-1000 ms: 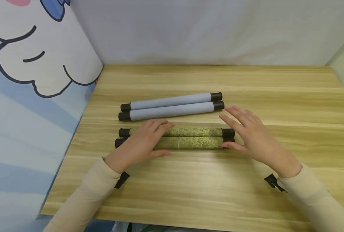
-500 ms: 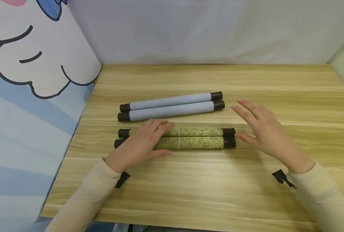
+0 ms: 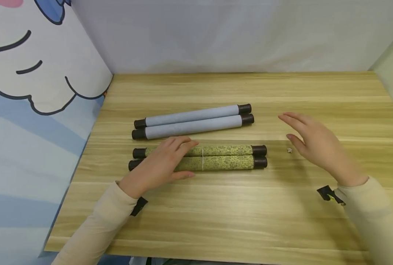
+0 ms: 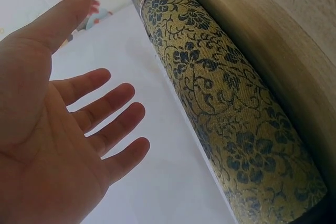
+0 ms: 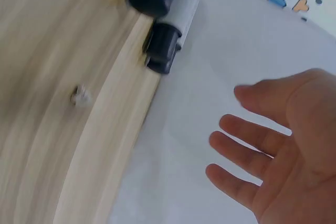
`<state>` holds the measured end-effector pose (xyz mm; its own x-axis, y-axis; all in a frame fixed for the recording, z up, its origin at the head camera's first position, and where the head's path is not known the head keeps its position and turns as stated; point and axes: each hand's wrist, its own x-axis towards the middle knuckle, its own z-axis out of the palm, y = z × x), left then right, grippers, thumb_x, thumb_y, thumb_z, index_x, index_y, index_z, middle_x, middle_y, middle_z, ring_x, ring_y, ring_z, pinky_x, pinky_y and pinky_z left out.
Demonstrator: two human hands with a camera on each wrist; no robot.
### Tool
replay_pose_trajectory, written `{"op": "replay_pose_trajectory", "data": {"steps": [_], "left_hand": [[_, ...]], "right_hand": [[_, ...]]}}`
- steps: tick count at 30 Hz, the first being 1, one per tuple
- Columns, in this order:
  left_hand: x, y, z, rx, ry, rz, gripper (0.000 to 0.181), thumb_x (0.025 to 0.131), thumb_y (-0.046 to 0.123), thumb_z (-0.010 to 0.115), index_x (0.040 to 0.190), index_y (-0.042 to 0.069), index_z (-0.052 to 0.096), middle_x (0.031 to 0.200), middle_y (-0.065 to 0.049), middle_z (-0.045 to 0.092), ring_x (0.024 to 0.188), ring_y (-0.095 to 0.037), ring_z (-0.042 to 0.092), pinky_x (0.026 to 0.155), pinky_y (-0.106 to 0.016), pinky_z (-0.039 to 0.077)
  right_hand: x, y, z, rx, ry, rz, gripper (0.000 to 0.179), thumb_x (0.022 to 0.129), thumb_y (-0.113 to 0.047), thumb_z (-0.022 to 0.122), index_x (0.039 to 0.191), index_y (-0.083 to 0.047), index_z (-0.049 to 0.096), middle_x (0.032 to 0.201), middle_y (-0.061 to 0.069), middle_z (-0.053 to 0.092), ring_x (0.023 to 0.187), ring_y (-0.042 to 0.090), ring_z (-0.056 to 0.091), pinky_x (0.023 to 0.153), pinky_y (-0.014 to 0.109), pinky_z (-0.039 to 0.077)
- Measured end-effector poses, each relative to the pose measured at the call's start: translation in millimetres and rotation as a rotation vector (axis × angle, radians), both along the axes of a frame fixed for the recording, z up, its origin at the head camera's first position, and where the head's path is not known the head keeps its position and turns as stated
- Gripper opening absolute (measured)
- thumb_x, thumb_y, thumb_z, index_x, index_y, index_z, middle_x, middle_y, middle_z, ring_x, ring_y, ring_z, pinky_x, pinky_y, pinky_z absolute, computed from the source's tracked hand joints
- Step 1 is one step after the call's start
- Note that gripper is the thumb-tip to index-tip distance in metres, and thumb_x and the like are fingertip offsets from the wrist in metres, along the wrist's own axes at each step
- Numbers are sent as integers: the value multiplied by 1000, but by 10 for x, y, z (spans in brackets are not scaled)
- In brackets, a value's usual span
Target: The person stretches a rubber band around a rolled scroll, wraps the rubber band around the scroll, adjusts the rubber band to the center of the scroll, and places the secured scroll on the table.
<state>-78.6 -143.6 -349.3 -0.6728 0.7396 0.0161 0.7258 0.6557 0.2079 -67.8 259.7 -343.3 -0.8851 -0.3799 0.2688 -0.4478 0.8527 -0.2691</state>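
Observation:
A yellow-green hanging scroll (image 3: pixel 229 162) with a dark floral pattern lies rolled from both ends, a thin white band around its two rolls. Over its left part hovers my left hand (image 3: pixel 163 162), fingers loosely extended; the left wrist view shows a gap between palm and scroll. My right hand (image 3: pixel 319 143) hangs above the table to the right, fingers relaxed and holding nothing. Near its thumb a tiny whitish crumpled bit (image 3: pixel 289 150) lies on the wood, its kind unclear. Behind is a second scroll (image 3: pixel 193 127), pale blue-grey with black knobs, also in two rolls.
The wood-grain table (image 3: pixel 216 221) ends at a pale curtain (image 3: pixel 243 36) behind. A cartoon-printed sheet (image 3: pixel 44 147) borders it on the left. Black pieces (image 3: pixel 330 194) stick out at the sleeve cuffs.
My right hand has moved right and slightly away, off the green scroll's right knobs, uncovering the small whitish bit. My left hand stays over the scroll.

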Motion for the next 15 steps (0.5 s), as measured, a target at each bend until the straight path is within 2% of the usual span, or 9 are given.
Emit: {"op": "replay_pose_trajectory", "data": {"steps": [3,6,10,12,15], "left_hand": [[7,-8,-5,0,-1,1,76,89,49,68,150,14,40,146,-10,46,134,-28,46,115,-46,40],[6,-10,-15,3,7,-4,75,89,49,68,150,14,40,145,-10,46,134,-28,46,114,-46,41],[2,-3,-26,2,14,-9,75,89,49,68,149,14,41,145,-10,47,133,-28,47,114,-46,41],[0,4,-30,0,18,-12,75,89,49,68,149,14,41,145,-10,47,133,-28,47,114,-46,41],[-3,19,-38,1,32,-23,75,88,49,69,149,14,42,144,-10,48,132,-29,48,113,-47,42]], "right_hand": [[-58,134,6,28,-70,-80,49,89,1,66,137,-5,56,134,23,60,110,47,61,85,59,51],[-108,236,-25,81,-228,-139,39,92,-5,64,131,-3,61,127,24,63,108,45,63,85,59,51],[-163,297,-142,150,-426,-137,29,94,-13,63,120,-1,68,113,22,70,100,38,66,85,56,52],[-173,307,-207,154,-452,-121,25,92,-14,66,113,-2,71,105,19,73,95,35,68,85,55,53],[-161,304,-272,146,-437,-109,18,89,-14,70,102,-4,74,96,13,75,88,29,69,83,51,54]]}}
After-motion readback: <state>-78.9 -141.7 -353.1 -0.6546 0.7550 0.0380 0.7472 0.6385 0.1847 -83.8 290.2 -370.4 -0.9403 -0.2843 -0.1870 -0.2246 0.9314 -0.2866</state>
